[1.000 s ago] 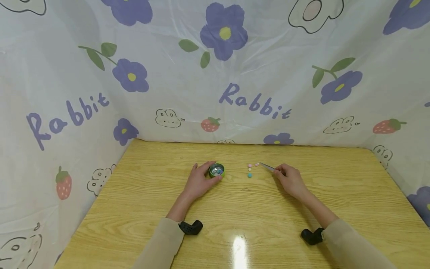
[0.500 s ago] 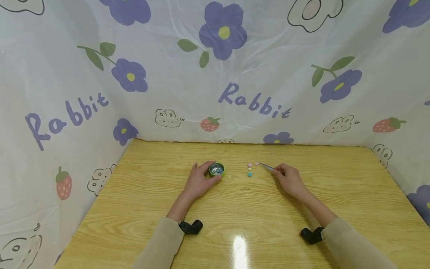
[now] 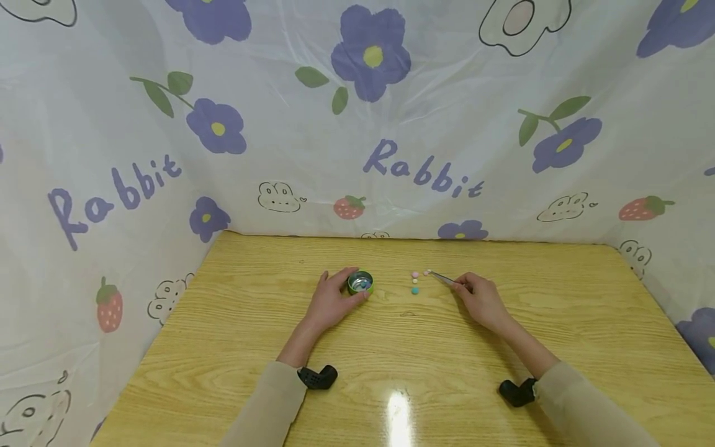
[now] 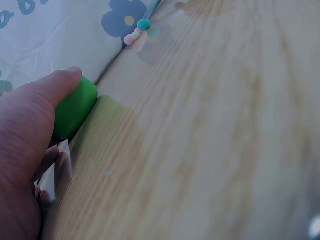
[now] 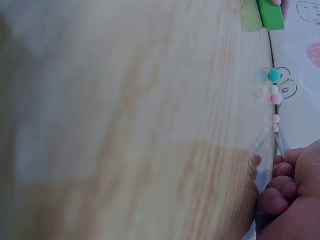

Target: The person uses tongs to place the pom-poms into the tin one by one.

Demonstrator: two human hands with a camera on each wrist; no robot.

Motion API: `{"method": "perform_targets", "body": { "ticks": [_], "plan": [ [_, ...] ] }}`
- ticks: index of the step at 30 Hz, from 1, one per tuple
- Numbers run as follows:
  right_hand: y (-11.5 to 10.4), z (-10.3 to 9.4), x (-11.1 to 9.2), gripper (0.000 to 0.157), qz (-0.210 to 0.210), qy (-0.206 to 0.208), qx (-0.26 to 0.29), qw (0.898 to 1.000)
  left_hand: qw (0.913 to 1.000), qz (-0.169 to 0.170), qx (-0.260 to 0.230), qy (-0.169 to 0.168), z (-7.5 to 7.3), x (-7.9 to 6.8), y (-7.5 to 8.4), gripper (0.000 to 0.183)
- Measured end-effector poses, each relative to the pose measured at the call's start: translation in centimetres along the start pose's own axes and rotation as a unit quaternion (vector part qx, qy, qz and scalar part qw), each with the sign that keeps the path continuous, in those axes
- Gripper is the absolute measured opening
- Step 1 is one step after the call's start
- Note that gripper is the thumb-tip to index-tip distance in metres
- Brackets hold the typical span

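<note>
My left hand (image 3: 334, 301) grips a small round green tin (image 3: 360, 292), its thumb and fingers on opposite sides. Blue balls lie inside the tin's shiny interior. My right hand (image 3: 485, 302) pinches metal tweezers (image 3: 445, 277) that point left. At the tweezers' tips is a small white ball (image 5: 276, 128), beside a pink ball (image 5: 276, 119). Left of these, a larger pink ball (image 3: 415, 274), another white ball (image 3: 415, 281) and a teal ball (image 3: 415, 290) form a short column. In the left wrist view, the thumb presses the tin's green wall (image 4: 77, 110).
The wooden table (image 3: 391, 347) reflects a bright light near its front. A patterned cloth (image 3: 301, 143) hangs behind the table and along its sides. Black wrist devices (image 3: 318, 377) are worn at both cuffs.
The tweezers look narrower and their tips have shifted slightly left, onto the white ball. My left hand and the tin have stayed in place.
</note>
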State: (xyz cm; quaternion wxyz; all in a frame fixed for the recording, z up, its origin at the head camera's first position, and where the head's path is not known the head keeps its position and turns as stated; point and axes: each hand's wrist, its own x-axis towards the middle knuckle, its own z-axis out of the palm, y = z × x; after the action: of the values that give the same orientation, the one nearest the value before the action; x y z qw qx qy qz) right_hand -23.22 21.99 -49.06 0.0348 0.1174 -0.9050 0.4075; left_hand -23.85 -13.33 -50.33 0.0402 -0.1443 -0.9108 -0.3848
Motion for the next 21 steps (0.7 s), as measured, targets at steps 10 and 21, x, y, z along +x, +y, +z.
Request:
{"method": "perform_targets", "body": {
  "ticks": [10,21],
  "plan": [
    [0.03,-0.03,-0.26,0.018,-0.008,-0.001,-0.007,1.0,0.9999,0.012,-0.002,0.008,0.16,-0.05,-0.09,0.063],
    [-0.16,-0.39,-0.37,0.021,0.001,0.014,-0.004,1.0,0.9999,0.014,0.001,0.01,0.16,-0.06,-0.14,0.062]
  ]
}}
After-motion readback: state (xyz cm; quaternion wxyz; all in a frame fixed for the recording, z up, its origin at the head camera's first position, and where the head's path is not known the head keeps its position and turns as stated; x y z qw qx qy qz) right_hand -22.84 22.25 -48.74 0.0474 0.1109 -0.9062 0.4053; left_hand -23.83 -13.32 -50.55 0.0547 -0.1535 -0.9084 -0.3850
